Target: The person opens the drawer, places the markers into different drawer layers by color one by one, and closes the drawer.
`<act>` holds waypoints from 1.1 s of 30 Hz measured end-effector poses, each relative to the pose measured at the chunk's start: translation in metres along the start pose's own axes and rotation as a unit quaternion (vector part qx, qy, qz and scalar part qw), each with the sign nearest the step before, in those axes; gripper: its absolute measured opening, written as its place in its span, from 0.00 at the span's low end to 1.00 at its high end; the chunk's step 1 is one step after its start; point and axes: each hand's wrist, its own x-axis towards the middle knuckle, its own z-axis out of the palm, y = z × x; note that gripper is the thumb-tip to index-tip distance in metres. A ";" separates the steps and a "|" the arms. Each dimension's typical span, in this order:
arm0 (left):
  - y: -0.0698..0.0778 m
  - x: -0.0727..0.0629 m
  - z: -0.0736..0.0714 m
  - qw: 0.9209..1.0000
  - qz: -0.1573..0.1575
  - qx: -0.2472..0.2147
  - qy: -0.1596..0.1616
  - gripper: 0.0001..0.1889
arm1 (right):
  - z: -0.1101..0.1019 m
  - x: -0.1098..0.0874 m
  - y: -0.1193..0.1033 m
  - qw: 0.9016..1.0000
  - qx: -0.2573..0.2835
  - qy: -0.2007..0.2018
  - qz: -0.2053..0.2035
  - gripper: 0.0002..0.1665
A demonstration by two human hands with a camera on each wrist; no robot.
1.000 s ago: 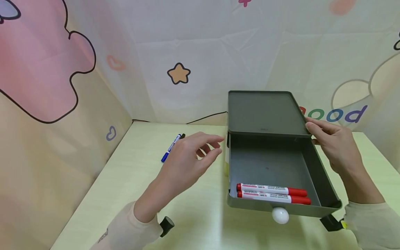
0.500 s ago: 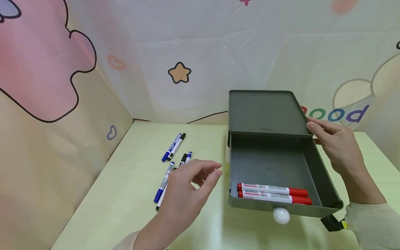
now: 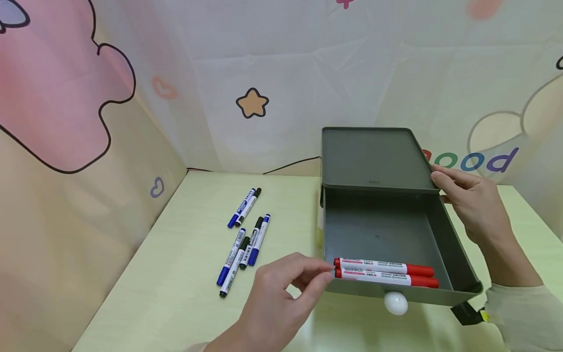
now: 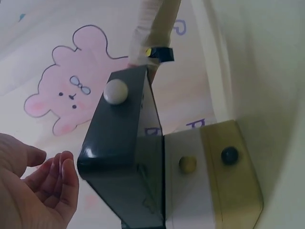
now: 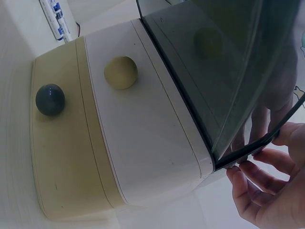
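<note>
A stacked drawer box stands on the table, with its grey top panel [image 3: 376,159] at the back. Its uppermost grey drawer [image 3: 374,225] is pulled out and has a white round knob [image 3: 396,303]. Inside, along the front wall, lie two red markers [image 3: 382,267]. My left hand [image 3: 286,298] is by the drawer's front left corner, fingers loosely bent near the markers' ends; in the left wrist view the left hand [image 4: 45,186] appears apart from the drawer and holds nothing. My right hand [image 3: 477,205] pinches the box's upper right edge, thumb above, fingers below, as the right wrist view confirms.
Several blue and black markers [image 3: 230,256] lie in two groups on the table [image 3: 176,274] to the left. Below the grey drawer are a white drawer [image 5: 147,129] and a yellow drawer [image 5: 66,162], both pushed in. A printed curtain [image 3: 281,58] hangs behind.
My left hand has come down and slightly right toward the drawer's front left corner, uncovering the markers on the table. The right hand keeps its grip; the drawer has not moved.
</note>
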 end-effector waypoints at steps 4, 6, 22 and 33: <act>-0.001 -0.005 0.008 0.999 0.001 -0.009 -0.040 0.06 | 0.001 0.000 -0.001 1.000 -0.001 0.001 0.002 0.29; -0.002 -0.006 0.012 0.998 -0.005 -0.004 -0.065 0.08 | 0.001 0.000 -0.001 1.000 -0.002 0.001 0.003 0.29; -0.014 0.000 0.045 0.983 -0.005 0.051 -0.177 0.11 | 0.000 0.000 -0.001 1.000 0.006 0.003 0.001 0.28; -0.018 0.005 0.058 0.981 0.042 0.059 -0.180 0.11 | 0.000 0.000 0.000 1.000 0.003 0.006 0.002 0.28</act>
